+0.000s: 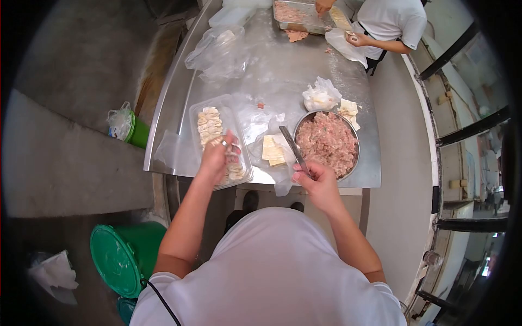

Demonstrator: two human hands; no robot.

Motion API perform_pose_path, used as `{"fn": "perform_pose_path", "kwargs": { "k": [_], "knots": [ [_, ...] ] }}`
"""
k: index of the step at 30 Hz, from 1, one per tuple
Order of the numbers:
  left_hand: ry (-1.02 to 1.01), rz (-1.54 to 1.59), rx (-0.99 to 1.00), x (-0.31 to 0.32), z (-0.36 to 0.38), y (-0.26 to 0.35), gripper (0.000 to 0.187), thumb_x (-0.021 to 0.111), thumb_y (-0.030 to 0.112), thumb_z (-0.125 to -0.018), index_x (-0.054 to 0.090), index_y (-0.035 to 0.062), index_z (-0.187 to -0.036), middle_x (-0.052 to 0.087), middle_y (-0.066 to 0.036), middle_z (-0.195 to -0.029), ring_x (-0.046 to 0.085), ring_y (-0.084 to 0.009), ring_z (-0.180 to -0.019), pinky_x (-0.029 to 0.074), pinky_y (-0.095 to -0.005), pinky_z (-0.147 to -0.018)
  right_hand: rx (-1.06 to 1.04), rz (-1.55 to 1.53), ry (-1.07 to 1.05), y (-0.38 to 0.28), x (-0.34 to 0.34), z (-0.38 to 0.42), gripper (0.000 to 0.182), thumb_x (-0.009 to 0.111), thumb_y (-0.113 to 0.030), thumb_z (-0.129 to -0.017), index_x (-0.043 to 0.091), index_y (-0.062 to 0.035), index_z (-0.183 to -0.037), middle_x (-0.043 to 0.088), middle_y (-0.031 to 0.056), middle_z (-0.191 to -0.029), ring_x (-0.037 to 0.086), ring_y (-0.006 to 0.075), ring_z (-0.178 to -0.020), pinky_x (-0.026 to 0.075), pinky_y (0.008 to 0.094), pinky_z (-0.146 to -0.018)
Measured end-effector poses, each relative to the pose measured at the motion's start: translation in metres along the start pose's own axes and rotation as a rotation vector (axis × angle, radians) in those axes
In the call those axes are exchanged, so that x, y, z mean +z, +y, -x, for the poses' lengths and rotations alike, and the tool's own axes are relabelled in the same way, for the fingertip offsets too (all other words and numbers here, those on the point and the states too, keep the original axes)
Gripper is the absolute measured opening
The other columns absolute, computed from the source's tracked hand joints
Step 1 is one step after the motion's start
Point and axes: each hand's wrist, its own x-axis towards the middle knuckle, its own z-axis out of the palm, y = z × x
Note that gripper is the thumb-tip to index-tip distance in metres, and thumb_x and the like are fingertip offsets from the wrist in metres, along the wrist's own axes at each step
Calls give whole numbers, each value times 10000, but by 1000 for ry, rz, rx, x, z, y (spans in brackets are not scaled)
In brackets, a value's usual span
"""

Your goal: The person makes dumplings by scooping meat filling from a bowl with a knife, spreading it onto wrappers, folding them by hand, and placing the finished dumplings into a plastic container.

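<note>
My left hand point(220, 157) is over a clear plastic tray point(193, 117), its fingers curled together. What they hold is blurred and partly hidden. Rows of folded, filled dumplings point(210, 122) lie in the tray beyond and below that hand. In my right hand point(319, 185) is a narrow, flat metal spreader point(293, 145), slanting up and to the left. A stack of pale square wrappers point(273, 150) lies on plastic, left of the spreader. Just beyond the right hand stands a round metal bowl point(358, 155) full of pinkish minced meat filling point(327, 140).
A white plastic bag point(322, 94) and more wrappers point(349, 111) lie behind the bowl on the steel table point(288, 68). Clear bags point(220, 51) lie at the far left. Across the table a co-worker point(389, 24) works beside a metal tray point(304, 24). A green lidded bucket point(114, 261) stands at lower left.
</note>
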Motion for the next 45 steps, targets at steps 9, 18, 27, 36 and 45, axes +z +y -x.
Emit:
{"fn": "perform_pose_path", "kwargs": {
  "k": [9, 18, 27, 36, 45],
  "knots": [
    [227, -621, 100, -36, -30, 3, 427, 690, 370, -980, 673, -57, -964, 665, -78, -800, 589, -152, -637, 503, -312, -625, 39, -72, 3, 15, 1, 10, 164, 694, -31, -931, 691, 75, -1055, 708, 47, -853, 647, 84, -774, 509, 236, -711],
    [-208, -1014, -136, -45, -31, 2, 372, 750, 179, -911, 662, -64, -1178, 706, -149, -899, 651, -207, -829, 520, -373, -723, 55, -126, 24, 29, -3, 18, 159, 681, -37, -936, 692, 76, -1047, 708, 46, -834, 647, 82, -765, 514, 239, -709],
    [-416, -1469, 147, -10, 7, -17, 359, 795, 167, -814, 731, -2, -1124, 708, -256, -1026, 684, -400, -982, 535, -424, -870, 66, -98, 49, 32, -9, 22, 141, 673, -33, -949, 695, 60, -1051, 707, 38, -838, 642, 81, -764, 515, 241, -717],
    [-296, -1407, 169, -16, 6, -21, 277, 784, 212, -830, 778, 60, -1062, 738, -204, -978, 709, -357, -903, 552, -404, -830, 69, -109, 62, 29, -14, 24, 131, 673, -41, -955, 694, 50, -1046, 696, 29, -832, 624, 74, -760, 504, 240, -715],
    [-217, -1580, 317, -11, 14, -28, 183, 766, 274, -798, 794, 111, -876, 736, -165, -878, 703, -348, -857, 559, -453, -803, 74, -92, 82, 33, -21, 24, 141, 676, -50, -954, 700, 40, -1061, 686, 22, -842, 626, 84, -772, 507, 249, -728]
  ]
}}
